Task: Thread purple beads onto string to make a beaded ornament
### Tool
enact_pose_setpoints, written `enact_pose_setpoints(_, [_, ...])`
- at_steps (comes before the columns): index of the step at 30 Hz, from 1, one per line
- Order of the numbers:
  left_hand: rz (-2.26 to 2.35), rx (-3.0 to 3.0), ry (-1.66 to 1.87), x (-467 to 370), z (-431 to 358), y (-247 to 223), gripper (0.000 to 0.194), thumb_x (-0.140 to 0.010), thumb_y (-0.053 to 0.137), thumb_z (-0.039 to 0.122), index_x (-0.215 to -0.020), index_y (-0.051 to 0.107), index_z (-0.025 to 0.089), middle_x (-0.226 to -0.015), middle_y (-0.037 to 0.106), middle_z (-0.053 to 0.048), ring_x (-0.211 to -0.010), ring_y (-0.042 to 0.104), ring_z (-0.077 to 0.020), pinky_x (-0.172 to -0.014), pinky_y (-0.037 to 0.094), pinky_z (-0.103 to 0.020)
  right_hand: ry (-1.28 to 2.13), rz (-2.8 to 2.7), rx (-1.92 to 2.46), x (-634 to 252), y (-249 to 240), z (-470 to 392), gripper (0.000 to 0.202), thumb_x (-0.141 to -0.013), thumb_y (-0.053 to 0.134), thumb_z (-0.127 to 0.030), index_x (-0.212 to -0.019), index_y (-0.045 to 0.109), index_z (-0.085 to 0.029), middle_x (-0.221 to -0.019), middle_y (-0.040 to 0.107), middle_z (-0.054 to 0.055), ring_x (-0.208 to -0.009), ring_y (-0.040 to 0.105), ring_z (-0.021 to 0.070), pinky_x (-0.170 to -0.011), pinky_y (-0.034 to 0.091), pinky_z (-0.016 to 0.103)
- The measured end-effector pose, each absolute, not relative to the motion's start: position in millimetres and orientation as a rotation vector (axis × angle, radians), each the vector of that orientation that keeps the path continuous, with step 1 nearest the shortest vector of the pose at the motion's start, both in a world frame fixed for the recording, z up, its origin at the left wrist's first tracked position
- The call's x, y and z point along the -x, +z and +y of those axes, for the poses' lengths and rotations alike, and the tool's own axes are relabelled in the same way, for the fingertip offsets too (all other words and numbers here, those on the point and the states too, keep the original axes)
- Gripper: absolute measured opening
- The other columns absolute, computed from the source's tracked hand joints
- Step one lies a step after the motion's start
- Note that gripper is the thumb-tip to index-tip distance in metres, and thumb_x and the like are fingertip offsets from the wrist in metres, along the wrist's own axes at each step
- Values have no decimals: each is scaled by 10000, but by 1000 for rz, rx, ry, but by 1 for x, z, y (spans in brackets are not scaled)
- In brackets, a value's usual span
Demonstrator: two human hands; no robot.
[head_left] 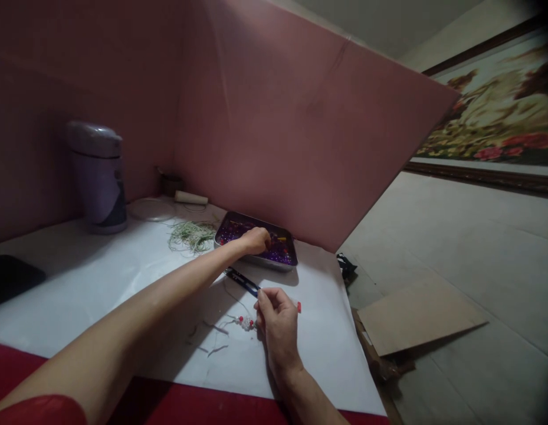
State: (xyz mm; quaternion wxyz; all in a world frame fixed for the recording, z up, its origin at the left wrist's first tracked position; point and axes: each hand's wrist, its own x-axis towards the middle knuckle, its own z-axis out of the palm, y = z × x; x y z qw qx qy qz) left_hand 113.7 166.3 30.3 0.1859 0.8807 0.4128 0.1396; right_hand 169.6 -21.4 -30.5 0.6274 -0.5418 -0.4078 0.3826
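My left hand [256, 239] reaches over a metal tray [282, 265] of purple beads, fingertips down among them; what they hold, if anything, is hidden. Pinched in my right hand [277, 316] is the end of a dark blue slim tool [242, 280], which slants up to the left above the white sheet. Beside the right hand's fingers lies a small string of white and red beads [246, 322] with thin cord. Short cord scraps [217, 349] are on the sheet to its left.
A tangle of green cord [192, 236] sits left of the tray. Farther left stand a purple flask [99, 177] and a dark flat object [15, 277]. A white roll [192, 198] lies near the pink wall [274, 118]. Cardboard [419, 310] is at the right.
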Motion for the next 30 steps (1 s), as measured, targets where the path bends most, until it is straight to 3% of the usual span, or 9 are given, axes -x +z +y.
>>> enact_pose_setpoints(11, [1233,-2516,253,-121,160,24,274,-861,544,306,-1095,566,165,-1116,582,-76,-974,580,-202,-821,493,-397,872,-953,1226,-170,-33,-21,230,-752,620,-378,-739,538,-163,-545,505,-53,-345,317,26,-285,225,132])
enact_pose_setpoints(30, [1368,-2364,411,-104,168,29,302,-851,559,306,-1120,553,168,-1125,574,-75,-981,580,-209,-803,499,-383,878,-943,1216,-169,-31,-23,229,-739,636,-372,-731,542,-163,-557,513,-52,-349,338,30,-285,252,135])
